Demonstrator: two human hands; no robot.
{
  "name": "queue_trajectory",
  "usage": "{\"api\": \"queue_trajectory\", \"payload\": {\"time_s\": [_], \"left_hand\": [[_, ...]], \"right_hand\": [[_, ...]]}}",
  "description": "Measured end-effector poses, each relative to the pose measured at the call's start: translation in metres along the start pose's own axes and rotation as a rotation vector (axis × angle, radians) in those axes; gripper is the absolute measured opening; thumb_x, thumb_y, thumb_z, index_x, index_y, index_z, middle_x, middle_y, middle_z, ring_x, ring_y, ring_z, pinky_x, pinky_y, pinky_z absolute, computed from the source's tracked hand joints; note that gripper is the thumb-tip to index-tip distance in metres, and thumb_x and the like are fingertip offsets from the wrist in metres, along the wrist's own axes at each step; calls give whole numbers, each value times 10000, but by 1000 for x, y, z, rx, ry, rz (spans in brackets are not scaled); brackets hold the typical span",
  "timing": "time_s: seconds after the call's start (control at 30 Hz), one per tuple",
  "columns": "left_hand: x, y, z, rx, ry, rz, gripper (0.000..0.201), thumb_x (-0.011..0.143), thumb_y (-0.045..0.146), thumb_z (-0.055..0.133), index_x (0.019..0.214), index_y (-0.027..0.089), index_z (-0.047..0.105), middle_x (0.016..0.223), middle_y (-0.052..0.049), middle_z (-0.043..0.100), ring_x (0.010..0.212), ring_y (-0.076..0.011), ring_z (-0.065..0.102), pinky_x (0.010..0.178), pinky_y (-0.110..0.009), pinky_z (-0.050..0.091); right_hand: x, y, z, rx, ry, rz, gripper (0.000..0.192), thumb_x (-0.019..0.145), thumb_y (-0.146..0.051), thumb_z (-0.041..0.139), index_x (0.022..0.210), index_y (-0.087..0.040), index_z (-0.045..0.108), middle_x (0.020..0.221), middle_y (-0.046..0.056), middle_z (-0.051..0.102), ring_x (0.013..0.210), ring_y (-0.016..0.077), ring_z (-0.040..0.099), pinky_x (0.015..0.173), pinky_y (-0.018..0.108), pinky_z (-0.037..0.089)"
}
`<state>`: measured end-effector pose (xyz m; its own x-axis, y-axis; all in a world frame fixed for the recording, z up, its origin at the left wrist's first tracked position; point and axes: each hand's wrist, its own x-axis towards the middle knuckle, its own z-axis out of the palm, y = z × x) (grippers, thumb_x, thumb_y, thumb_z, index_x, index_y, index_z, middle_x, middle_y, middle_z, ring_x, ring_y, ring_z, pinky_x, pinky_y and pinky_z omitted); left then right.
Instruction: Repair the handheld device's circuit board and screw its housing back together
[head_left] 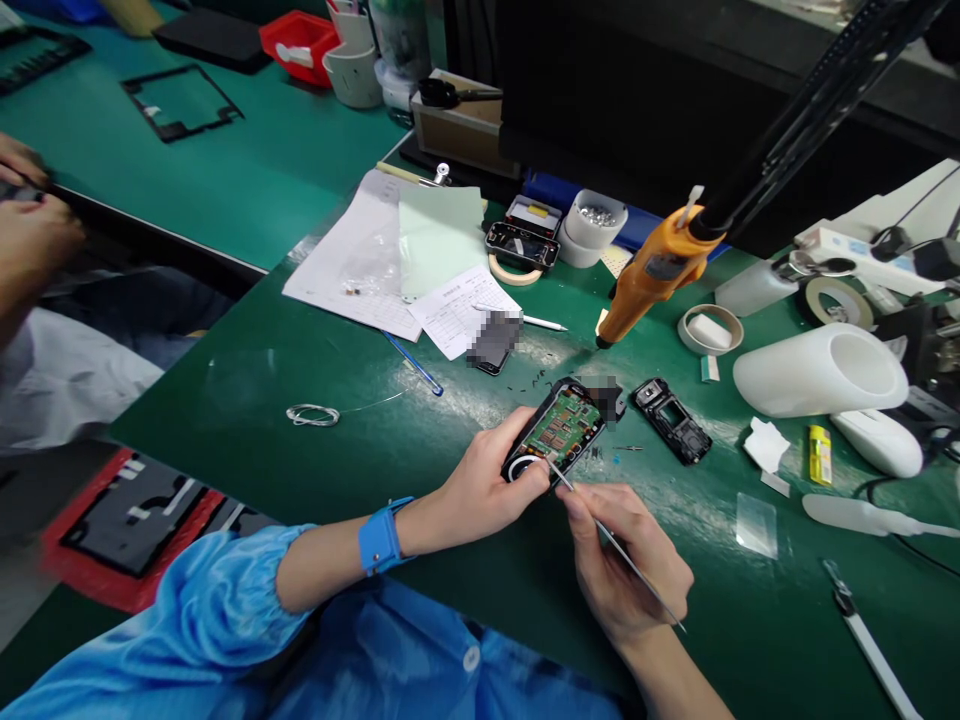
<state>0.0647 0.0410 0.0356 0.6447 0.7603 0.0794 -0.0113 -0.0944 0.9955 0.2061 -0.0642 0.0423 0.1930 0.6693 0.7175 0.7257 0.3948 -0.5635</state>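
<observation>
My left hand (499,480) is closed around the lower left side of an opened handheld device (564,420), with its green circuit board showing. The thumb lies near a round white-ringed part at the device's lower end. In my right hand (630,555) is a thin metal pick (626,555), gripped like a pen. Its tip meets the lower part of the circuit board, beside my left thumb. A black housing part (673,422) lies on the green mat to the right of the device. Small loose bits and a tiny screwdriver-bit-like piece lie between them.
An orange electric screwdriver (652,270) hangs over the bench. Papers (352,265), a phone-like screen (495,342) and a blue pen (412,362) lie behind my hands. Rightward are a white roll (817,370), a yellow lighter (820,455) and a knife (870,640). Another person's hands (34,220) are far left.
</observation>
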Motion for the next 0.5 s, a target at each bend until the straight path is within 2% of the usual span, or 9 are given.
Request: {"api": "queue_trajectory", "payload": {"time_s": [0.17,0.33,0.5], "left_hand": [[0,1,0,-5,13,-14,157,952,268,586,1067,176,638,821,27,621,693,-126,518,641,-233,443],[-2,1,-1,-73,-21,-31,171,971,305,615,1091,183,602,790,46,615,604,-104,466,599,-229,446],[-3,-1,-1,-117,-49,-78,233,988,361,624,1125,173,609,829,19,642,627,-117,504,606,-237,482]], "right_hand": [[-1,2,2,49,7,14,261,951,41,743,1085,-183,755,851,47,830,688,181,795,625,297,670],[-1,4,1,110,-1,15,247,968,35,718,1104,-168,752,864,63,832,706,184,803,631,300,671],[0,4,-2,112,9,23,276,948,56,719,1098,-172,757,872,57,836,709,179,803,637,296,673]]}}
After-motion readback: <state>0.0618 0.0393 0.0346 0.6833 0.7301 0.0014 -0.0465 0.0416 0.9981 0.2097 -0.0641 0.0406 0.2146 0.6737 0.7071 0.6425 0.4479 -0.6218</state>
